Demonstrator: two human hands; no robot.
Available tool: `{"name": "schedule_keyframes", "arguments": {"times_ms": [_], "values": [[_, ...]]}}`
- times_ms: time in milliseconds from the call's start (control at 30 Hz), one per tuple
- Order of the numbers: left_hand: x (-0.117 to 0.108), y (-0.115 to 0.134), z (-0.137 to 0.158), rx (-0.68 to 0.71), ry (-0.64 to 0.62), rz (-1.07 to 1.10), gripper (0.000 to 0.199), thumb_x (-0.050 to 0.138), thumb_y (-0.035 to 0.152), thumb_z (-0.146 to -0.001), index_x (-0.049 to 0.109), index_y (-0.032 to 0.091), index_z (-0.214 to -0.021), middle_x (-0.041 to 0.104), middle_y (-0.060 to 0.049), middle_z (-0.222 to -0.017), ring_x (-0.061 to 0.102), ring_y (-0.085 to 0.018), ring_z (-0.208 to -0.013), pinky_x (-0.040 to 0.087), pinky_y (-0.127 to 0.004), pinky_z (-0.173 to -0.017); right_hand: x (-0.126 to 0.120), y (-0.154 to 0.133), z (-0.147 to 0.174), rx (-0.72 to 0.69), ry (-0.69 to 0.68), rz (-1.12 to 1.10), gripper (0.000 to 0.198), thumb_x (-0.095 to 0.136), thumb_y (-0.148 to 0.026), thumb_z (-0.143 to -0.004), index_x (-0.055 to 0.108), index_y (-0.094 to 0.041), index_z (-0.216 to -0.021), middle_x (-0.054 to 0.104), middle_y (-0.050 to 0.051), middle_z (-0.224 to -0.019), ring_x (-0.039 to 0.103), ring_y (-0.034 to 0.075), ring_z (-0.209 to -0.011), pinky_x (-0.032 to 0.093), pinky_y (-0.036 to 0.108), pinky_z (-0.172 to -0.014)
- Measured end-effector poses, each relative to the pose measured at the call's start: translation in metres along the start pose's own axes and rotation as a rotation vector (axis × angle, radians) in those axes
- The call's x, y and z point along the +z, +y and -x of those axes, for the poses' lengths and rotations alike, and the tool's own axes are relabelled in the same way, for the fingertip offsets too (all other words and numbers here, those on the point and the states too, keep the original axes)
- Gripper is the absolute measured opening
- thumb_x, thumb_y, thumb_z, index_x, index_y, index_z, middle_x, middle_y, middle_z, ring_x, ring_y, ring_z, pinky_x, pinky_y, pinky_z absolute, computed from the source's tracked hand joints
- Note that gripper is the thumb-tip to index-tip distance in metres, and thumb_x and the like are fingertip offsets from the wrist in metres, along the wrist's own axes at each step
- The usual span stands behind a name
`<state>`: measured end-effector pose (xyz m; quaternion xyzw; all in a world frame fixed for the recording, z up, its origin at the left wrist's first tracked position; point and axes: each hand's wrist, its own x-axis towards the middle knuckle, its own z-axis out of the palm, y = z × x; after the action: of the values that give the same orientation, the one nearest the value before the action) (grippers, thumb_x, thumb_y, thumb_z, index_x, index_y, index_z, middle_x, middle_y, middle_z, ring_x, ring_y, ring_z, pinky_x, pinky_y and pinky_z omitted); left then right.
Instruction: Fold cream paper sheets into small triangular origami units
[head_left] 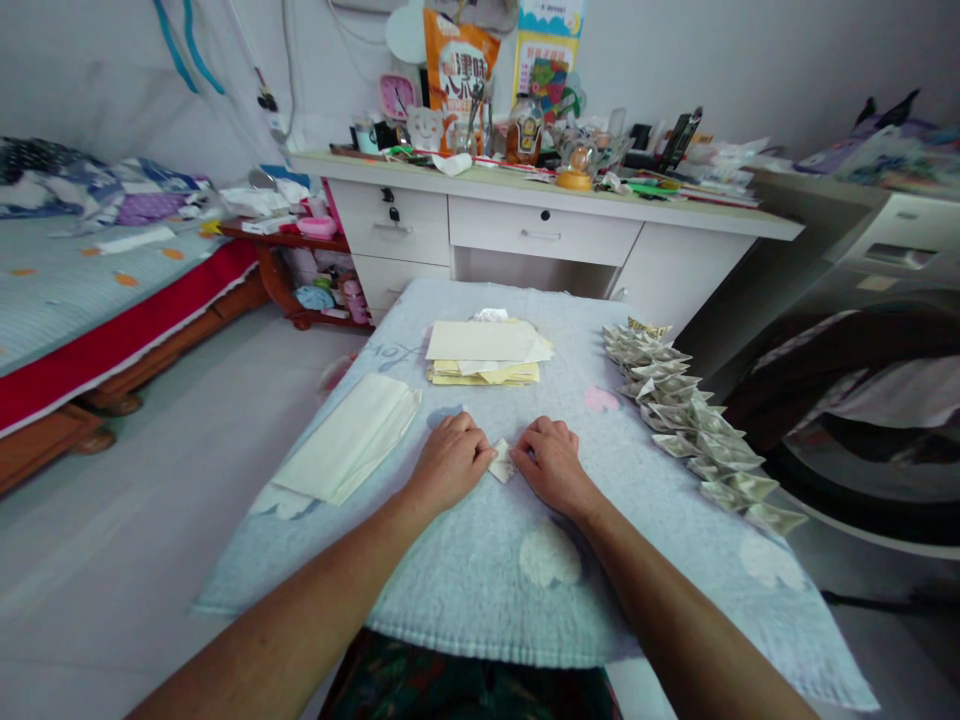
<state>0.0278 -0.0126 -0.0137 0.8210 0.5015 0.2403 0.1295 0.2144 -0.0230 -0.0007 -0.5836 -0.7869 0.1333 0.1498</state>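
A small folded piece of paper (502, 462) lies on the cloth-covered table, between my two hands. My left hand (455, 455) has its fingers curled closed, thumb and fingertips on the paper's left corner. On the opposite corner my right hand (550, 458) presses, its fingers likewise bent together. Just beyond them is a stack of cream and yellow paper sheets (484, 345). To the left lies a larger pile of pale paper (349, 440). Along the right side run rows of folded paper boats (690, 415), set close against one another.
The light blue cloth (465, 580) hangs over the table's near edge. Behind stands a white desk (540, 225) crowded with jars, a pink clock (397, 96) and an orange bag (457, 70). A bed (112, 270) is at the left, a front-loading washing machine (885, 300) at the right.
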Motion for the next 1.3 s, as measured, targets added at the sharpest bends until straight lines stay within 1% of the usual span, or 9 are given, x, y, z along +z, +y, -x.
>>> {"name": "schedule_keyframes", "arguments": {"times_ms": [300, 467, 500, 600, 700, 833, 967, 1133, 1300], "values": [[0.000, 0.000, 0.000, -0.016, 0.006, -0.016, 0.017, 0.063, 0.027, -0.082, 0.059, 0.018, -0.068, 0.054, -0.004, -0.083, 0.050, -0.020, -0.084, 0.040, -0.035, -0.078, 0.004, -0.002, -0.001, 0.013, 0.022, 0.066, 0.020, 0.054, -0.033, -0.090, 0.065, -0.019, -0.080, 0.055, 0.008, -0.096, 0.044, 0.022, -0.092, 0.030, 0.036, -0.078], [-0.007, -0.007, -0.001, -0.058, 0.067, 0.002, 0.002, 0.061, 0.019, -0.079, 0.059, 0.019, -0.080, 0.056, -0.003, -0.085, 0.051, -0.021, -0.086, 0.041, -0.035, -0.079, 0.004, -0.002, -0.001, 0.006, 0.022, 0.072, 0.019, 0.054, -0.032, -0.090, 0.064, -0.019, -0.080, 0.055, 0.007, -0.096, 0.044, 0.022, -0.092, 0.030, 0.036, -0.077], [-0.009, -0.008, -0.002, -0.068, 0.084, 0.026, 0.003, 0.058, 0.017, -0.080, 0.059, 0.019, -0.081, 0.057, -0.003, -0.086, 0.051, -0.020, -0.086, 0.041, -0.034, -0.079, 0.004, -0.002, -0.001, 0.008, 0.018, 0.073, 0.019, 0.054, -0.032, -0.090, 0.064, -0.019, -0.080, 0.055, 0.008, -0.096, 0.044, 0.022, -0.092, 0.030, 0.036, -0.077], [-0.015, -0.006, -0.004, -0.057, 0.104, 0.144, 0.014, 0.049, 0.013, -0.084, 0.062, 0.019, -0.087, 0.059, -0.004, -0.089, 0.052, -0.020, -0.090, 0.042, -0.035, -0.084, 0.004, -0.002, -0.002, 0.011, 0.011, 0.086, 0.020, 0.053, -0.032, -0.091, 0.064, -0.019, -0.080, 0.055, 0.009, -0.096, 0.044, 0.023, -0.092, 0.030, 0.037, -0.077], [-0.014, -0.002, -0.004, 0.031, 0.063, 0.234, 0.022, 0.049, 0.013, -0.085, 0.067, 0.021, -0.095, 0.061, -0.004, -0.094, 0.052, -0.020, -0.096, 0.041, -0.036, -0.090, 0.004, -0.002, -0.001, 0.011, 0.019, 0.098, 0.021, 0.052, -0.032, -0.091, 0.064, -0.019, -0.080, 0.055, 0.008, -0.096, 0.044, 0.023, -0.092, 0.030, 0.037, -0.077], [-0.006, -0.001, -0.005, 0.132, -0.027, 0.215, 0.027, 0.051, 0.016, -0.087, 0.071, 0.025, -0.103, 0.061, -0.004, -0.091, 0.051, -0.020, -0.094, 0.041, -0.036, -0.087, 0.006, -0.002, -0.001, 0.007, 0.040, 0.088, 0.021, 0.053, -0.033, -0.090, 0.064, -0.019, -0.078, 0.055, 0.008, -0.094, 0.044, 0.023, -0.091, 0.030, 0.036, -0.077], [0.001, -0.005, -0.005, 0.147, -0.063, 0.159, 0.026, 0.052, 0.020, -0.089, 0.072, 0.027, -0.104, 0.060, -0.004, -0.089, 0.050, -0.019, -0.090, 0.041, -0.035, -0.085, 0.006, -0.002, -0.001, 0.016, 0.050, 0.079, 0.021, 0.055, -0.034, -0.089, 0.064, -0.019, -0.076, 0.055, 0.008, -0.093, 0.044, 0.023, -0.092, 0.030, 0.036, -0.077], [0.002, -0.006, -0.006, 0.133, -0.076, 0.126, 0.027, 0.052, 0.018, -0.089, 0.071, 0.026, -0.107, 0.058, -0.004, -0.088, 0.051, -0.019, -0.090, 0.041, -0.035, -0.086, 0.004, 0.001, 0.000, 0.057, 0.055, 0.076, 0.020, 0.059, -0.035, -0.087, 0.064, -0.019, -0.076, 0.055, 0.008, -0.093, 0.044, 0.024, -0.092, 0.030, 0.036, -0.077], [0.002, -0.007, -0.007, 0.130, -0.079, 0.119, 0.028, 0.053, 0.017, -0.088, 0.071, 0.026, -0.107, 0.057, -0.004, -0.088, 0.051, -0.018, -0.090, 0.041, -0.035, -0.086, 0.002, 0.003, 0.000, 0.058, 0.048, 0.082, 0.020, 0.055, -0.033, -0.089, 0.063, -0.019, -0.077, 0.055, 0.009, -0.095, 0.044, 0.024, -0.092, 0.030, 0.037, -0.077]]}}
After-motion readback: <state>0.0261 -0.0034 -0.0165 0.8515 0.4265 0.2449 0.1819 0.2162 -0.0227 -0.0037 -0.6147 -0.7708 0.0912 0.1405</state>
